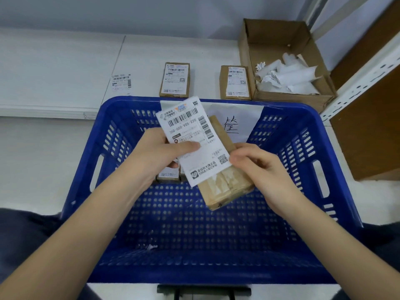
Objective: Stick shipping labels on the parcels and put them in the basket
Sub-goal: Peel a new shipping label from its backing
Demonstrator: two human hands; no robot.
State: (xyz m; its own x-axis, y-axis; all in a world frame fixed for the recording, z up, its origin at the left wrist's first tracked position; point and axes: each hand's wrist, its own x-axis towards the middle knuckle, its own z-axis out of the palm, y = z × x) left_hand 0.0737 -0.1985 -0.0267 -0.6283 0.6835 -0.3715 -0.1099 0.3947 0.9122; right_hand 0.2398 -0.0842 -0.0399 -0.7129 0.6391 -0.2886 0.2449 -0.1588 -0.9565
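Above the blue plastic basket [324, 161] I hold a white shipping label [194, 139] over a brown taped parcel [225, 185]. My left hand [160, 152] pinches the label's left side with the thumb on its face. My right hand [253, 163] grips the parcel's right side and touches the label's lower right corner. The label lies tilted across the parcel and hides most of it. Small labelled parcels [168, 175] lie on the basket floor, partly hidden by my left hand. Two labelled parcels [175, 82] [235, 82] lie on the white table beyond the basket.
A loose label [121, 81] lies on the table at the left. An open cardboard box [279, 40] with crumpled backing paper [287, 72] stands at the back right. A white metal shelf post [363, 72] and wooden panels stand at the right. A handwritten paper sign [233, 122] hangs on the basket's far wall.
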